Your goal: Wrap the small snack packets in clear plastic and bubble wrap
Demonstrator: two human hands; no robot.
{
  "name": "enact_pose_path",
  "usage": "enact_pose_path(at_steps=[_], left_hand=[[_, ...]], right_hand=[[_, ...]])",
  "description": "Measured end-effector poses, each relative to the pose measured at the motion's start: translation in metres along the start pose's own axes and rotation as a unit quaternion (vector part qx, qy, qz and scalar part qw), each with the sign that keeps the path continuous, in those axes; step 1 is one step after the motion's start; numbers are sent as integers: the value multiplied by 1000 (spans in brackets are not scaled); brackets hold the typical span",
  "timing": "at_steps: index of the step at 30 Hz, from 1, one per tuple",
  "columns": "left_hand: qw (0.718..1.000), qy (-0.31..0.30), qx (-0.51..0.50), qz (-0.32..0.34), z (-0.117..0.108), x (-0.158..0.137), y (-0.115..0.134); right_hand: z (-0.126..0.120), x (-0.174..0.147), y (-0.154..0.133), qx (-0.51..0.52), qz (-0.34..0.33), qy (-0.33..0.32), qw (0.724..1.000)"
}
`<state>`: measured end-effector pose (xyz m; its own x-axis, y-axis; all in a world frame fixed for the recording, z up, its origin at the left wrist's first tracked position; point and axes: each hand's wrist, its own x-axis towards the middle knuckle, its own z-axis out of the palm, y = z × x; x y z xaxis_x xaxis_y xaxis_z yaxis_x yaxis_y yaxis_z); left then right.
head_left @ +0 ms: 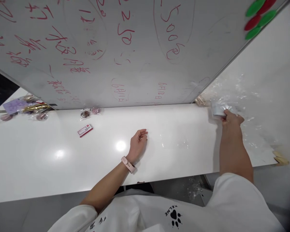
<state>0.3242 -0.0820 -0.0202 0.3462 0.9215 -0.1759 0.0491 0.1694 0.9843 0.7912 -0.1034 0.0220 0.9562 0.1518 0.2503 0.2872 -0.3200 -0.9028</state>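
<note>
My right hand (232,118) reaches to the far right of the table, its thumb and fingers closed on the edge of a shiny silver-grey flat packet (218,109). What the packet holds cannot be made out. My left hand (138,143), with a pink wristband below it, rests on the white table (106,167) near the middle. Its fingers are loosely bent and apart, with nothing clearly visible in them. Just right of it lies thin clear plastic film (174,141), showing only as faint glints.
A whiteboard (140,71) with red writing stands along the table's back edge. Clear plastic bags (251,106) are heaped at right. A small red-and-white box (85,130) lies left, near small wrapped items (85,113). A purple packet (14,105) and more wrapped pieces lie far left.
</note>
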Motion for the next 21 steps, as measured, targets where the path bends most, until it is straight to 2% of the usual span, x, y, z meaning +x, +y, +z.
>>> enact_pose_path(at_steps=[4,7,9,12,14,16,18,19,21], left_hand=[[999,6,46,4,3,-1,-1],[998,6,59,4,4,-1,-2],[998,3,64,6,4,-1,-2],[998,3,69,0,4,-2,0],[997,6,71,-7,5,-2,0],[997,5,77,-13,5,-3,0],[996,5,83,-11,6,-2,0],[996,5,86,-9,6,-2,0],[996,6,86,-4,6,-2,-1]], right_hand=[[48,27,-5,-15,128,-46,991],[71,25,-4,-49,151,-68,985],[77,18,-3,-92,141,-42,985],[73,6,-4,-155,80,62,983],[69,4,-11,-193,-19,156,969],[69,9,-20,-228,-140,209,941],[75,25,-28,-254,-220,178,925],[79,37,-31,-264,-230,140,926],[87,67,-29,-284,-209,33,935]])
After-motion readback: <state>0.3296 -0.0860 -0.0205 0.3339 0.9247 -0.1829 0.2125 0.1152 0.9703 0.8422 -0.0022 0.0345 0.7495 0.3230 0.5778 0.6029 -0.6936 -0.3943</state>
